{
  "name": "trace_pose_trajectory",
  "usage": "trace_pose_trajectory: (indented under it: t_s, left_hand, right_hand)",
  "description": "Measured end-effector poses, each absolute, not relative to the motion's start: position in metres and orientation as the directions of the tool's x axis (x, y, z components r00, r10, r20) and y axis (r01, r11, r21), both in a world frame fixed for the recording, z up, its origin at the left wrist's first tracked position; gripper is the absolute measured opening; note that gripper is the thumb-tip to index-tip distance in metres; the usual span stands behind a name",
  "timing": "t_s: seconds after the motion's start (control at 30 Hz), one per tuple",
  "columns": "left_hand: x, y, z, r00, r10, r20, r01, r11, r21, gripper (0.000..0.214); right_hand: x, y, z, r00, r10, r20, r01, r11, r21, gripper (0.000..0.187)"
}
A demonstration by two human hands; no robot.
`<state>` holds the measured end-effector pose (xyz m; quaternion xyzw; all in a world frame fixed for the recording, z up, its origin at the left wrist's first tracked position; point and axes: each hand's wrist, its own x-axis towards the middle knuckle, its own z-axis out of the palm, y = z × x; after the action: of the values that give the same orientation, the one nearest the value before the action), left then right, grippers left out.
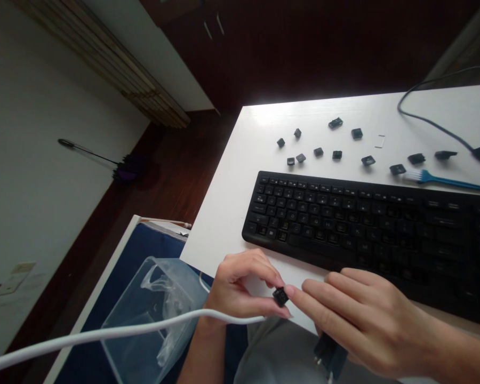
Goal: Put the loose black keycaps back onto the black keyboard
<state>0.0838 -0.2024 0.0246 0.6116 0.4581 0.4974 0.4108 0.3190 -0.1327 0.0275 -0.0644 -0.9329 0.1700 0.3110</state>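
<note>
A small black keycap (pixel 280 296) is pinched between the thumb and index finger of my left hand (pixel 244 288), its underside seemingly turned up. The index fingertip of my right hand (pixel 356 314) touches the keycap's edge. The right hand's other fingers are folded, and its thumb is hidden. Below that palm, a dark object with a metallic tip (pixel 330 354) sticks out; its kind and whether it is gripped I cannot tell. Just beyond both hands lies a black keyboard (pixel 320 240), with keycaps absent at several spots.
Several loose keycaps (pixel 318 152) lie scattered on the white table (pixel 228 202) behind the keyboard. A blue-handled brush (pixel 452 180) and a dark cable (pixel 436 121) are at the right. A white cord (pixel 104 335) crosses before a translucent bin (pixel 132 309) holding clear plastic.
</note>
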Motion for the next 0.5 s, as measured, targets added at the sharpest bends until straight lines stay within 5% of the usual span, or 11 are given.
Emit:
trace_pose_trajectory:
  t_s: [0.5]
  left_hand:
    - [0.095,-0.205,0.027,0.186,0.961,0.203,0.354,-0.258,0.899,0.011]
  right_hand:
    - [0.317,-0.134,0.027,-0.785,0.286,0.549,0.064,0.919,-0.388,0.031]
